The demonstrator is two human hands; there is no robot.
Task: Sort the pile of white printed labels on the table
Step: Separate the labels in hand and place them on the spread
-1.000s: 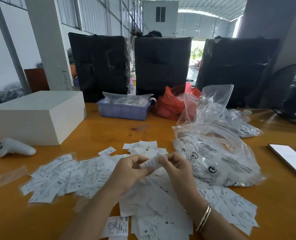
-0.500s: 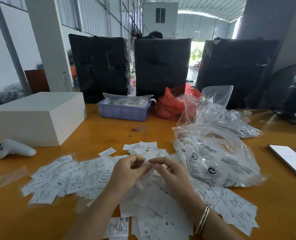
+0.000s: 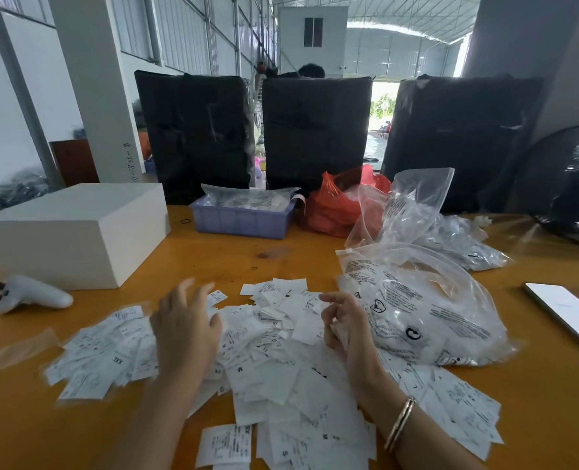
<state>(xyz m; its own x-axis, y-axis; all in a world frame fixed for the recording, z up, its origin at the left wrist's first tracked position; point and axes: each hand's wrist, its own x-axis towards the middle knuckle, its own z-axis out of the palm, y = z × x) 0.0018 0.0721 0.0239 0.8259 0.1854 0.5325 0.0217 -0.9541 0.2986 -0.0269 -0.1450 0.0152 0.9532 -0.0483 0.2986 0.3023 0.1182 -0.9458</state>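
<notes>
A warehouse or packing hall is showing itself: corrugated metal walls (image 3: 186, 35) are rising beyond the hands, black wrapped bales (image 3: 196, 137) standing ahead, printed poly bags (image 3: 423, 300) lying just right.

Two hands are over the desk (image 3: 281, 252), the left hand (image 3: 184, 329) and the right hand (image 3: 344, 322). The white printed labels (image 3: 274, 371) lie in one loose pile, too many and too overlapped to count. There is one white box (image 3: 74, 232), one white controller (image 3: 31, 295), one purple tray (image 3: 242, 220), one red bag (image 3: 335, 206), one phone (image 3: 568, 312) and three tall black wrapped bundles (image 3: 196, 137). The clear plastic bags (image 3: 423, 307) overlap; at least three show.
</notes>
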